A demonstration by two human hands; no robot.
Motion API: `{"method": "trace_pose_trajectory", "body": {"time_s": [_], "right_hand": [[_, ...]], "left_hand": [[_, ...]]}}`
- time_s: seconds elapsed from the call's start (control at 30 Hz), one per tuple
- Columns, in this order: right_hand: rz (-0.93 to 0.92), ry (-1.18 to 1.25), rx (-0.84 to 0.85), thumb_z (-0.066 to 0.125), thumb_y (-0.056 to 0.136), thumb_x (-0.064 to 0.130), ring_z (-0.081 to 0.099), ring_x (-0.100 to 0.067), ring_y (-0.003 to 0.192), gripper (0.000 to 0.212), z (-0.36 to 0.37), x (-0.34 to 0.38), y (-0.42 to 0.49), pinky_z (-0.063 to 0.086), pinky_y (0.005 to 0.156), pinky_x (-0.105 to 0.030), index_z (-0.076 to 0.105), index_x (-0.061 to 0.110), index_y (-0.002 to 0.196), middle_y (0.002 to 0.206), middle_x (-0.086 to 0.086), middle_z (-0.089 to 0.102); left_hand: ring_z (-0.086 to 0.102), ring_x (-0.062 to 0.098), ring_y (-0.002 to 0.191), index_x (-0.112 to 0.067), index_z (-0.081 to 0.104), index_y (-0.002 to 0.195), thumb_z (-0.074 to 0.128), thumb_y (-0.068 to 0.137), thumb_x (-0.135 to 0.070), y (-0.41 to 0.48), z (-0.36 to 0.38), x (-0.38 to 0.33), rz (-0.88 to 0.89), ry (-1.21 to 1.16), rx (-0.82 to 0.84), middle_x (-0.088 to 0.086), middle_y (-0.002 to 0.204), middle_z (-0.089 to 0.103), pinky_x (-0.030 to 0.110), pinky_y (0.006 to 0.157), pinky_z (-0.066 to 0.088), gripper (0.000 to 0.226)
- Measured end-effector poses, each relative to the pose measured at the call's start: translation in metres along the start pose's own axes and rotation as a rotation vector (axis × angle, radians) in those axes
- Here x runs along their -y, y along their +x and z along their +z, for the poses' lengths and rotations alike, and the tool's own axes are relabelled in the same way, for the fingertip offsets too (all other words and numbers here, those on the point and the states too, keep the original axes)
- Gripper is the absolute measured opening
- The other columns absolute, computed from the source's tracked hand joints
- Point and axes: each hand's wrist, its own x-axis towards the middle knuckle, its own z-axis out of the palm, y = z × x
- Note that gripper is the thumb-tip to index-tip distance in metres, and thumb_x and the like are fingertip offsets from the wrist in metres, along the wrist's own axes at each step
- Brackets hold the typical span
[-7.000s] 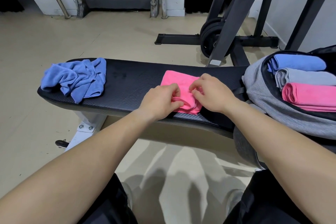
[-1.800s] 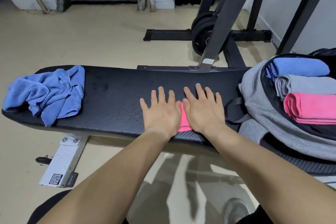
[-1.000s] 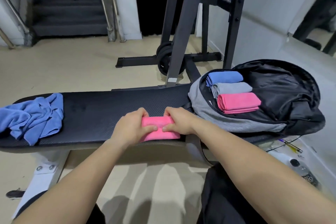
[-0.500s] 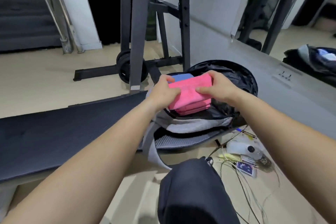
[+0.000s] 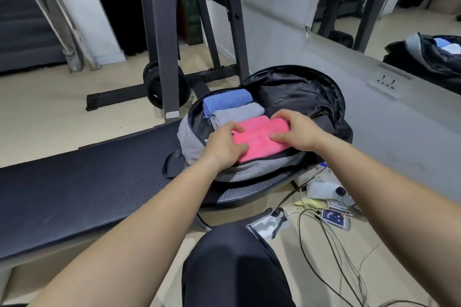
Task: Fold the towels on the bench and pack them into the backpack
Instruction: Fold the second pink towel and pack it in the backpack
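The grey backpack (image 5: 190,143) lies open on the right end of the black bench (image 5: 87,177). Inside it, a folded blue towel (image 5: 227,101) and a folded grey towel (image 5: 237,113) lie side by side. A folded pink towel (image 5: 259,137) sits in front of them, low in the opening. My left hand (image 5: 224,143) grips its left end with curled fingers. My right hand (image 5: 296,132) grips its right end, thumb on top. Whatever lies under the pink towel is hidden. The left end of the bench is out of view.
A dark rack upright (image 5: 162,45) and weight plates (image 5: 154,87) stand just behind the bench. Cables (image 5: 324,232), a plastic bottle (image 5: 329,189) and small cards (image 5: 334,217) litter the floor at the right. My knee (image 5: 232,257) is below the bench edge. A mirror lines the right wall.
Both hands lifted the folded pink towel off the bench, carried it right and lowered it into the backpack. My view swung right, so the crumpled blue towel left the frame.
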Motion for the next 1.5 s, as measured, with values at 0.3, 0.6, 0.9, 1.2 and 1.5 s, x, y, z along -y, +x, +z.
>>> {"method": "trace_pose_trajectory", "body": {"time_s": [0.3,0.6,0.9,1.2,1.5], "right_hand": [[-0.013,-0.027,0.073,0.084,0.078,0.036,0.053,-0.001,0.079,0.047,-0.005,-0.002,-0.013,0.036,0.066,-0.016,0.066,0.031,0.121,0.106,0.008,0.064],[0.053,-0.159,0.158,0.082,0.08,0.041,0.055,-0.016,0.097,0.059,-0.007,0.006,-0.007,0.036,0.083,-0.024,0.062,0.024,0.133,0.112,0.003,0.062],[0.164,-0.279,0.125,0.081,0.081,0.035,0.057,-0.028,0.122,0.064,0.011,0.012,0.011,0.045,0.098,-0.033,0.057,0.016,0.137,0.133,-0.01,0.061],[0.177,-0.285,0.106,0.082,0.081,0.036,0.055,-0.029,0.125,0.067,0.02,0.008,0.021,0.043,0.1,-0.033,0.056,0.011,0.138,0.134,-0.012,0.06],[-0.292,-0.644,0.081,0.062,0.091,0.047,0.04,-0.03,0.136,0.055,0.019,0.013,0.027,0.045,0.103,-0.045,0.05,0.03,0.142,0.153,0.001,0.039]], "left_hand": [[0.053,0.021,0.118,-0.021,0.048,0.138,0.086,0.07,-0.036,-0.038,0.015,0.015,0.105,0.109,0.031,0.002,0.132,0.055,0.031,0.098,0.043,0.079],[0.062,0.021,0.112,-0.02,0.069,0.118,0.069,0.091,-0.028,-0.014,0.007,0.002,0.078,0.181,-0.036,0.0,0.12,0.07,0.033,0.1,0.047,0.029],[0.064,0.02,0.099,-0.024,0.071,0.099,0.073,0.088,-0.023,0.017,0.009,0.008,0.136,0.313,-0.012,-0.003,0.102,0.07,0.038,0.09,0.053,0.011],[0.063,0.016,0.104,-0.03,0.07,0.107,0.076,0.083,-0.045,0.032,0.004,0.02,0.179,0.4,0.041,-0.01,0.108,0.067,0.039,0.091,0.053,0.029],[0.052,0.019,0.124,-0.031,0.064,0.126,0.064,0.088,-0.041,0.043,0.008,0.016,0.297,0.451,0.021,-0.005,0.13,0.058,0.039,0.101,0.046,0.039]]}}
